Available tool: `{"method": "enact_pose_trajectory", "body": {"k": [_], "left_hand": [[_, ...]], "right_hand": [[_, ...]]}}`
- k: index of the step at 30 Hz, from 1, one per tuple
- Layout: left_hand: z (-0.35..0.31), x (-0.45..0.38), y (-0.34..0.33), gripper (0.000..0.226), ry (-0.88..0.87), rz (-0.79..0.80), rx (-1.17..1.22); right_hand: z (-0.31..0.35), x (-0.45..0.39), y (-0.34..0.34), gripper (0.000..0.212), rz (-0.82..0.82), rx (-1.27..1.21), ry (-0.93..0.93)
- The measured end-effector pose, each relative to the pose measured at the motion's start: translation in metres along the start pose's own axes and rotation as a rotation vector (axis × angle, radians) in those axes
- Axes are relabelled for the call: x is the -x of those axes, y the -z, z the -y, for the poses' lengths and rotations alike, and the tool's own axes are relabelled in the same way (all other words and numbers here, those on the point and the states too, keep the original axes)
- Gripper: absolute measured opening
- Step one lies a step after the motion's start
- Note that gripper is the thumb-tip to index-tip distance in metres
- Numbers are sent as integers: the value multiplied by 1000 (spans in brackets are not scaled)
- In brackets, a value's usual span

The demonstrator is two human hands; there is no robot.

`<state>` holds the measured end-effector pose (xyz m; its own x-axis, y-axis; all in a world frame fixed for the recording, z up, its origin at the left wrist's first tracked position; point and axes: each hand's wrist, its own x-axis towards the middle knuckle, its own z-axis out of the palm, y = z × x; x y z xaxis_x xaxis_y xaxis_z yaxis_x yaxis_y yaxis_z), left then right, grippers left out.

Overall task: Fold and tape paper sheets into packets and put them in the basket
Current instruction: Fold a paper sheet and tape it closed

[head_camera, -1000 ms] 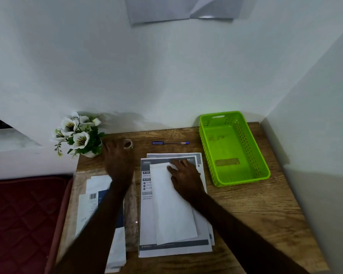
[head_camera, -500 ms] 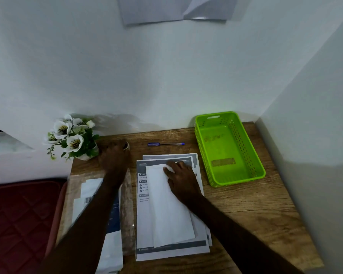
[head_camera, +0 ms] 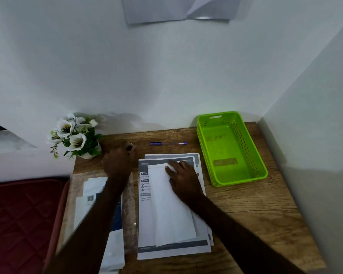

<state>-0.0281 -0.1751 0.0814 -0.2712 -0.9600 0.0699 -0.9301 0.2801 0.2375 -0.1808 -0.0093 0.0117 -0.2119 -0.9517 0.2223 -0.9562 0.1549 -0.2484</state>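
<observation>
My right hand (head_camera: 183,179) lies flat on the folded white sheet (head_camera: 169,206), which rests atop the printed sheets (head_camera: 172,251). My left hand (head_camera: 118,162) is at the tape roll (head_camera: 129,146); grip not discernible. The green basket (head_camera: 263,171) sits right of the sheets and the pen (head_camera: 167,143) beyond them.

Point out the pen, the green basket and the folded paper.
pen (head_camera: 167,143): head view, middle of its barrel.
green basket (head_camera: 246,144): head view, perforated right wall.
folded paper (head_camera: 169,210): head view, bare middle of the sheet.
</observation>
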Motion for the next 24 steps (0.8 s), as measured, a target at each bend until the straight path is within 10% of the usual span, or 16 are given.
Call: {"method": "enact_pose_trajectory", "body": {"k": [9,24], "left_hand": [[35,4,6,10,-253,-38,24],[40,-11,-2,25,-324,40,43]], "right_hand": [[1,1,0,44,-10,0,-1],[0,3,-3,41,-12,-33,-10]]}}
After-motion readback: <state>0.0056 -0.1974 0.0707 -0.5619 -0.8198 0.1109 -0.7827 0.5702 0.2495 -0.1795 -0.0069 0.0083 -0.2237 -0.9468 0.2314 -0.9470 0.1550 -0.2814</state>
